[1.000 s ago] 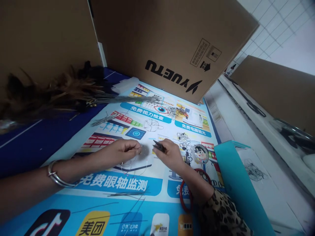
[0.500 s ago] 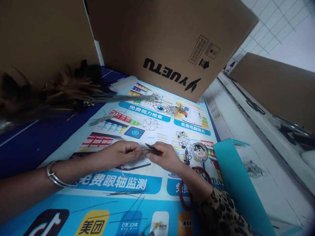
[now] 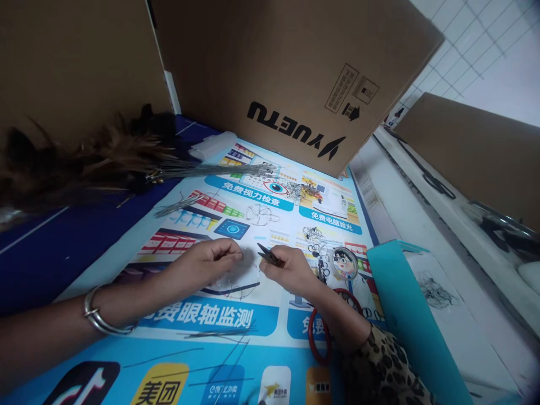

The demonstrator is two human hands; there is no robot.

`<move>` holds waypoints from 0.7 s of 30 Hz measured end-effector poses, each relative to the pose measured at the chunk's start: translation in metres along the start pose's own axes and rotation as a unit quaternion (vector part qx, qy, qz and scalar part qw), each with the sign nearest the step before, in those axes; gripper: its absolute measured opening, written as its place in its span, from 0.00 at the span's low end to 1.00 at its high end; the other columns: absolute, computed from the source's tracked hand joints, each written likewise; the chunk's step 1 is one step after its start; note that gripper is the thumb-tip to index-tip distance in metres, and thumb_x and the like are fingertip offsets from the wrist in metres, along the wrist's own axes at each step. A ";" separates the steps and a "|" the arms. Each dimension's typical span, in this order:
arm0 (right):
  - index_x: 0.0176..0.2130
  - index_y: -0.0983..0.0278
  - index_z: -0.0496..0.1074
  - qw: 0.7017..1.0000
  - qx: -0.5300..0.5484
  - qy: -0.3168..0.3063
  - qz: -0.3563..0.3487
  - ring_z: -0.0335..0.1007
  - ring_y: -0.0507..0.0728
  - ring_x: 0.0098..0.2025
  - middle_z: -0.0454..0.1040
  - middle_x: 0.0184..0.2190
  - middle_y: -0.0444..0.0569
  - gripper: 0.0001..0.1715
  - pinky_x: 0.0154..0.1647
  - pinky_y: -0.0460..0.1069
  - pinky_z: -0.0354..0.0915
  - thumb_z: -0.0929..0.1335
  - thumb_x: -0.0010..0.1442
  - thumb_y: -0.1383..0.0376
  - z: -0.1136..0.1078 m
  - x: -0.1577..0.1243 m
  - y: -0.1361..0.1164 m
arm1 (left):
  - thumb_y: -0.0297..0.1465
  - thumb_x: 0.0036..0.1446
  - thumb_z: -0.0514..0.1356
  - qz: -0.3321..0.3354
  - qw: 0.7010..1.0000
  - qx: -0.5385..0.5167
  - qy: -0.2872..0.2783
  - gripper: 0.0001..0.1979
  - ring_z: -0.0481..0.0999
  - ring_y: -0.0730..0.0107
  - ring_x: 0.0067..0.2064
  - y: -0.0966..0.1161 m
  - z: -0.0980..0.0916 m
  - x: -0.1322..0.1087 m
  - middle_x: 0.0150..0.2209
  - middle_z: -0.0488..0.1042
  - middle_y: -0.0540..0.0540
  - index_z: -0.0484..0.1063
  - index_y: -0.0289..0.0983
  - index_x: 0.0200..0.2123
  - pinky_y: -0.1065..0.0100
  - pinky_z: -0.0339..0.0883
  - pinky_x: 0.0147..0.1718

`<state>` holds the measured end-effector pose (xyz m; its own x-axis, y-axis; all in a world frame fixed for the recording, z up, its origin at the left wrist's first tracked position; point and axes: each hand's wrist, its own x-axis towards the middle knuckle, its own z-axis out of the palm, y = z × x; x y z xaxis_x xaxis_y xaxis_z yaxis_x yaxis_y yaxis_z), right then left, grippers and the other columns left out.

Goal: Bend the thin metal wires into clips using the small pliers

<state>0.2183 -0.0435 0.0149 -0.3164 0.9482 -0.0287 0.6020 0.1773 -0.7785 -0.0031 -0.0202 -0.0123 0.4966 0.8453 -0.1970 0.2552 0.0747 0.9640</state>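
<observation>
My left hand (image 3: 219,261) is closed in a pinch, with a thin wire (image 3: 259,274) faintly showing beside and below its fingers. My right hand (image 3: 293,273) grips small pliers (image 3: 270,256), their dark jaws pointing up and left. A gap separates the plier tips from my left fingertips. Under my right wrist lie red-handled scissors (image 3: 319,340), partly hidden. Loose straight wires (image 3: 217,333) are scattered on the printed sheet (image 3: 270,337) in front of my hands.
Farther back are a bundle of wires (image 3: 219,170), a bent wire piece (image 3: 262,214) and brown feathers (image 3: 105,152). Small dark rings (image 3: 323,261) and a round clear container (image 3: 343,263) sit right. A teal box (image 3: 415,315) and a large carton (image 3: 295,73) border the area.
The pliers in my right hand have moved slightly right, away from my left fingers, so the hands are farther apart. My left hand remains pinched.
</observation>
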 end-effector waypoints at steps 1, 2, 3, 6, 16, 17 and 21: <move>0.22 0.63 0.61 1.000 0.003 -0.004 0.002 0.55 0.48 0.26 0.58 0.21 0.39 0.17 0.26 0.43 0.50 0.68 0.56 0.59 0.000 0.000 -0.001 | 0.43 0.59 0.56 0.009 1.000 0.013 0.015 0.14 0.56 0.76 0.19 0.000 0.001 0.000 0.19 0.58 0.57 0.67 0.37 0.30 0.74 0.50 0.18; 0.22 0.63 0.61 1.000 0.007 -0.008 0.007 0.55 0.48 0.26 0.58 0.21 0.39 0.17 0.26 0.43 0.50 0.68 0.56 0.59 0.000 -0.001 -0.003 | 0.42 0.59 0.56 0.023 0.999 0.030 0.031 0.14 0.57 0.76 0.21 0.000 0.001 -0.001 0.20 0.59 0.57 0.67 0.37 0.29 0.74 0.51 0.19; 0.22 0.63 0.62 1.000 0.013 -0.013 0.013 0.55 0.48 0.26 0.58 0.21 0.39 0.17 0.26 0.43 0.50 0.67 0.56 0.58 0.001 -0.002 -0.004 | 0.40 0.59 0.56 0.040 0.997 0.051 0.046 0.13 0.59 0.75 0.22 0.000 0.002 -0.001 0.21 0.60 0.56 0.67 0.37 0.29 0.74 0.52 0.20; 0.24 0.63 0.65 0.998 0.046 -0.021 0.042 0.54 0.49 0.25 0.57 0.20 0.39 0.16 0.25 0.43 0.50 0.67 0.56 0.56 0.003 -0.003 -0.008 | 0.36 0.60 0.55 0.092 0.986 0.119 0.075 0.10 0.64 0.72 0.28 -0.002 0.001 -0.003 0.25 0.66 0.53 0.68 0.37 0.30 0.72 0.57 0.26; 0.30 0.64 0.72 0.993 0.105 0.017 0.057 0.61 0.50 0.28 0.68 0.24 0.40 0.08 0.29 0.44 0.56 0.67 0.55 0.61 0.006 -0.003 -0.004 | 0.34 0.60 0.54 0.101 0.989 0.105 0.027 0.08 0.62 0.72 0.28 -0.009 0.000 0.001 0.26 0.62 0.53 0.66 0.37 0.30 0.71 0.56 0.26; 0.31 0.64 0.72 0.993 0.107 0.018 0.056 0.62 0.50 0.28 0.69 0.25 0.41 0.08 0.29 0.44 0.57 0.67 0.55 0.61 0.006 -0.003 -0.004 | 0.34 0.59 0.55 0.101 0.990 0.094 0.020 0.08 0.61 0.72 0.28 -0.010 0.000 0.001 0.26 0.62 0.53 0.66 0.37 0.30 0.71 0.56 0.26; 0.31 0.64 0.72 0.992 0.112 0.007 0.062 0.60 0.49 0.27 0.68 0.24 0.40 0.08 0.28 0.43 0.56 0.68 0.55 0.61 0.005 -0.003 -0.005 | 0.33 0.58 0.57 0.098 0.994 0.053 -0.010 0.05 0.65 0.70 0.32 -0.011 -0.001 0.003 0.30 0.65 0.51 0.66 0.38 0.33 0.70 0.59 0.29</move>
<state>0.2127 -0.0488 0.0161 -0.2381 0.9630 -0.1260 0.4581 -0.0030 -0.8889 -0.0054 -0.0180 -0.0229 0.5620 0.8271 -0.0119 0.2378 -0.1478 0.9600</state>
